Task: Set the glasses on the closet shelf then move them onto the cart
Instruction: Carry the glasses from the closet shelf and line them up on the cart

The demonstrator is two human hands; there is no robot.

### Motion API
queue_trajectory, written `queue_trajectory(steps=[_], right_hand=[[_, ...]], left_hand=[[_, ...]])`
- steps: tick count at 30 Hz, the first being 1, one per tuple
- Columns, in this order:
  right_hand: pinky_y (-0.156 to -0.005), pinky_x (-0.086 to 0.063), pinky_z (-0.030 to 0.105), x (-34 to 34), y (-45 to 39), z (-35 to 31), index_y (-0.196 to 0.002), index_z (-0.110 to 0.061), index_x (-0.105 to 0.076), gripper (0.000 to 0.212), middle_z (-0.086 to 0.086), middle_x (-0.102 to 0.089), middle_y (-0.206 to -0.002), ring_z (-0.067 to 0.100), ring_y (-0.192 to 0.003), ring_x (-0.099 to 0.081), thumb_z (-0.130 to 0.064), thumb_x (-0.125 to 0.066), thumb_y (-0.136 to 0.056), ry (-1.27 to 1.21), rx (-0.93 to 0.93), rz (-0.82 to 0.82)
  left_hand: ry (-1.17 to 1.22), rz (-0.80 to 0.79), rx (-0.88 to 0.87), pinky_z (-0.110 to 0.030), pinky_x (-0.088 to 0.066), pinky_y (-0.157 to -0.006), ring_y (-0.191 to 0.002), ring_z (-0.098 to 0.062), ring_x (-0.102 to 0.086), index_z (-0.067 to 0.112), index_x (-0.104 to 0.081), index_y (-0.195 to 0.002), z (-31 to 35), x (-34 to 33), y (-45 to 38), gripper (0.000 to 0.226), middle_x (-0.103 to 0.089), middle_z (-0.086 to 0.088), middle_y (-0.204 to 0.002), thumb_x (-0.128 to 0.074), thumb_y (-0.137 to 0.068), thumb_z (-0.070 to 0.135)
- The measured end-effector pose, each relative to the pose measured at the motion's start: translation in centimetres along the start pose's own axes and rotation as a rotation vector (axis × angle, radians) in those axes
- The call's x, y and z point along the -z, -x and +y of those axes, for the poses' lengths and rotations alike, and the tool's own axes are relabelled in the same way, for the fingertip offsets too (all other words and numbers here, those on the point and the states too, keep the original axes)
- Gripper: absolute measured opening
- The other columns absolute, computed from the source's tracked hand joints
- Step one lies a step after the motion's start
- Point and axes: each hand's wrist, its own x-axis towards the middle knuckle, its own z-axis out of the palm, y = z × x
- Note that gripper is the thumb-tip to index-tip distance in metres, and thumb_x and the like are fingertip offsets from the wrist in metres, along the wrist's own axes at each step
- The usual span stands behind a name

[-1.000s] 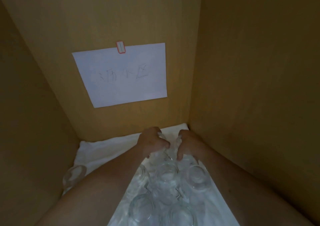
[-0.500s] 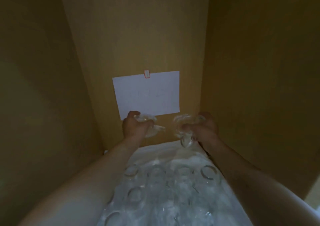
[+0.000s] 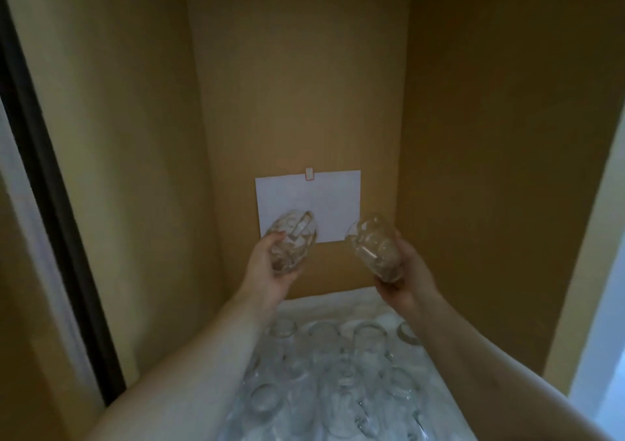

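My left hand [image 3: 267, 276] grips a clear glass mug [image 3: 293, 239], lifted and tilted in front of the closet's back wall. My right hand [image 3: 406, 278] grips a second clear glass [image 3: 373, 247], also tilted, its base toward the palm. Both are held above the shelf. Below them several more clear glasses [image 3: 324, 373] stand upside down in rows on a white cloth [image 3: 338, 300] that covers the closet shelf. My forearms reach in from the bottom of the view and hide part of the left row.
A white sheet of paper [image 3: 334, 197] is taped to the wooden back wall. Wooden side walls [image 3: 490, 170] close in the shelf left and right. A dark door frame [image 3: 50, 203] runs down the left edge.
Both hands took hold of a glass at the back of the shelf, lifted them off the cloth and drew them up and toward me. The view has pulled back from the closet.
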Motion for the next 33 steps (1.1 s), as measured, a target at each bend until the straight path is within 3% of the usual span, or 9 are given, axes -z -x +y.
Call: queue_trajectory(steps=[2,5,7,10,15,21,26,29,33], right_hand=[[-0.08,-0.052,0.028,-0.1,1.4,0.0,-0.126,-0.022,-0.069,0.064,0.005,-0.071,-0.126,0.018,-0.107,-0.064,-0.051,-0.081,-0.071,-0.062,-0.016,-0.017],[-0.101,-0.049,0.035,0.1,3.8,0.2,-0.122,-0.014,-0.068,0.048,0.012,-0.07,-0.12,0.025,-0.108,-0.063,-0.045,-0.075,-0.085,-0.109,-0.019,-0.053],[-0.103,-0.05,0.042,0.4,4.8,0.3,-0.12,-0.012,-0.068,0.044,0.015,-0.068,-0.12,0.028,-0.106,-0.065,-0.041,-0.075,-0.087,-0.153,-0.019,-0.087],[-0.099,-0.052,0.05,0.2,5.9,0.2,-0.124,-0.012,-0.067,0.05,0.019,-0.065,-0.126,0.031,-0.1,-0.066,-0.035,-0.078,-0.081,-0.186,-0.033,-0.129],[-0.101,-0.048,0.062,-0.3,8.1,0.3,-0.12,-0.01,-0.068,0.048,0.025,-0.061,-0.125,0.045,-0.117,-0.06,-0.037,-0.079,-0.082,-0.225,-0.026,-0.173],[-0.097,-0.052,0.06,-0.1,10.6,0.5,-0.12,-0.002,-0.065,0.058,0.024,-0.065,-0.117,0.04,-0.106,-0.066,-0.02,-0.088,-0.07,-0.16,0.005,-0.139],[-0.086,-0.054,0.038,2.1,12.4,0.8,-0.113,-0.01,-0.071,0.049,0.011,-0.071,-0.091,0.021,-0.071,-0.068,-0.034,-0.087,-0.073,-0.044,0.035,-0.164],[-0.104,-0.049,0.048,3.3,13.8,1.0,-0.11,-0.009,-0.069,0.035,0.015,-0.07,-0.095,0.028,-0.082,-0.069,-0.025,-0.079,-0.081,-0.045,0.02,-0.242],[-0.102,-0.048,0.06,3.8,15.4,1.5,-0.122,-0.003,-0.065,0.043,0.019,-0.069,-0.116,0.036,-0.106,-0.066,-0.018,-0.075,-0.083,-0.044,-0.006,-0.243]], left_hand=[[0.064,-0.03,0.017,-0.056,-0.049,-0.101,-0.114,-0.041,-0.061,0.008,-0.061,-0.124,0.1,-0.2,1.7,0.039,-0.061,-0.022,-0.124,-0.068,-0.085,0.008],[0.025,-0.037,0.054,-0.042,-0.044,-0.096,-0.106,-0.032,-0.061,0.012,-0.063,-0.112,0.2,-0.5,4.0,0.027,-0.065,-0.016,-0.119,-0.068,-0.086,0.017],[0.039,-0.048,0.069,-0.04,-0.045,-0.096,-0.109,-0.031,-0.061,0.012,-0.062,-0.118,0.3,-0.6,4.8,0.034,-0.065,-0.016,-0.12,-0.07,-0.085,0.018],[0.076,-0.099,0.089,-0.049,-0.046,-0.106,-0.114,-0.036,-0.062,0.009,-0.058,-0.127,0.4,-0.7,6.0,0.044,-0.064,-0.021,-0.124,-0.071,-0.085,0.012],[0.104,-0.162,0.092,-0.057,-0.051,-0.1,-0.112,-0.041,-0.064,0.007,-0.063,-0.121,0.1,-1.0,7.9,0.05,-0.064,-0.025,-0.121,-0.084,-0.077,0.016],[0.115,-0.169,0.113,-0.055,-0.054,-0.094,-0.112,-0.041,-0.064,0.012,-0.063,-0.126,-0.5,-0.9,9.2,0.057,-0.064,-0.023,-0.126,-0.082,-0.081,0.039],[0.098,-0.184,0.158,-0.052,-0.056,-0.092,-0.112,-0.038,-0.064,0.009,-0.064,-0.125,-1.1,-0.2,10.8,0.056,-0.065,-0.024,-0.125,-0.083,-0.078,0.033],[0.107,-0.242,0.198,-0.053,-0.055,-0.095,-0.118,-0.038,-0.063,0.003,-0.063,-0.126,-1.8,0.5,12.1,0.066,-0.065,-0.026,-0.128,-0.087,-0.07,0.029],[0.072,-0.274,0.238,-0.052,-0.055,-0.094,-0.112,-0.034,-0.061,0.003,-0.069,-0.115,-2.7,1.3,13.4,0.047,-0.065,-0.02,-0.121,-0.081,-0.081,0.033]])
